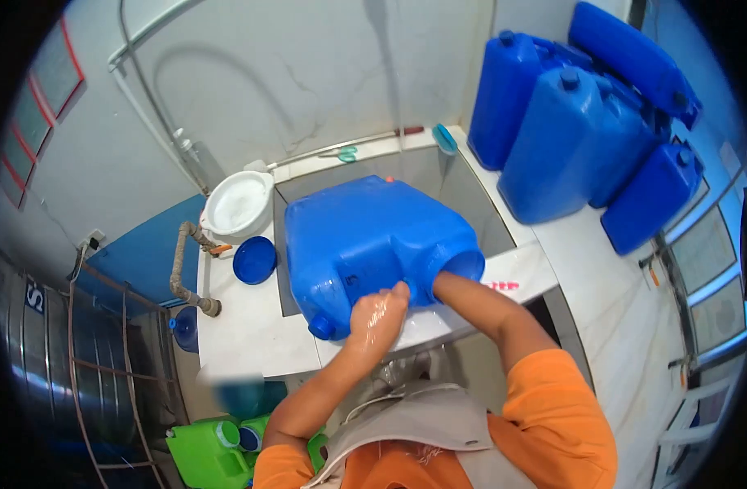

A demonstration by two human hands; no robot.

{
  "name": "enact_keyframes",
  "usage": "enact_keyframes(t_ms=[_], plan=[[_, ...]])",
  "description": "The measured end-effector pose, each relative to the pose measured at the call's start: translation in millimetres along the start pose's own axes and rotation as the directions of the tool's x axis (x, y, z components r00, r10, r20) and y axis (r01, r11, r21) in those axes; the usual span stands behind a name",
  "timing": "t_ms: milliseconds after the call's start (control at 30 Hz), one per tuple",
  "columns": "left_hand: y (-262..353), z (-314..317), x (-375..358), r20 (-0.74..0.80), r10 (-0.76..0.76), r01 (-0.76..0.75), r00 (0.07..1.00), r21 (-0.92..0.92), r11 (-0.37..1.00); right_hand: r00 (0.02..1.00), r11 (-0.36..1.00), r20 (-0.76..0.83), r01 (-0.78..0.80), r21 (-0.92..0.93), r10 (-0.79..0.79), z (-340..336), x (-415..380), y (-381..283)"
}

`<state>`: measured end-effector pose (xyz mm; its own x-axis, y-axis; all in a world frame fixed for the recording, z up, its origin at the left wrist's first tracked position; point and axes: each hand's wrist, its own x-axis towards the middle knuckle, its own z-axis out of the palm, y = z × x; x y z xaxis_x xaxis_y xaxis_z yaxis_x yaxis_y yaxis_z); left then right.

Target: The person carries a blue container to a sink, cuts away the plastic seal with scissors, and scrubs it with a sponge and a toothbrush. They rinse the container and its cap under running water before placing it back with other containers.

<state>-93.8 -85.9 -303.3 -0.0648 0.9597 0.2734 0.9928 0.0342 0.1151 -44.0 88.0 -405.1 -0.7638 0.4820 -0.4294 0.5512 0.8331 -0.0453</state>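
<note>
Head view: a large blue jerrycan [365, 236] lies on its side across the front edge of a white tiled sink [251, 326], at the centre of the frame. Its long axis runs from about 10 o'clock to 4 o'clock, with the wide mouth pointing toward 4 o'clock and a small capped spout at its lower corner toward 7 o'clock. The wet left hand [377, 316] sits at 6 o'clock of the can, fingers curled against its lower edge, gripping it. The right hand is hidden: the right forearm [471, 297] goes into the wide mouth, so I cannot tell how that hand is held. A white basin [236, 204] and a blue lid [254, 259] lie at 9 o'clock of the can; more blue jerrycans [553, 147] are stacked at 2 o'clock.
</note>
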Motion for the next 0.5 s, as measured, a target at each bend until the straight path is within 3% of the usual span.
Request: enact_keyframes(t_ms=[200,433,500], plan=[[-2.0,-14.2,-17.8,-0.052,-0.025,0.026,0.998,0.014,1.0,1.0,1.0,-0.014,-0.005,-0.022,0.005,0.0,38.5,5.3],[-15.9,-25.1,-18.1,-0.101,0.047,-0.035,0.994,0.12,0.992,0.999,0.999,-0.033,0.01,-0.053,-0.012,-19.7,104.5,17.7],[-18.0,-26.5,-16.5,-0.102,0.109,-0.103,0.989,0.061,0.993,0.999,0.998,-0.029,0.015,-0.06,-0.016,-22.3,121.5,21.5]])
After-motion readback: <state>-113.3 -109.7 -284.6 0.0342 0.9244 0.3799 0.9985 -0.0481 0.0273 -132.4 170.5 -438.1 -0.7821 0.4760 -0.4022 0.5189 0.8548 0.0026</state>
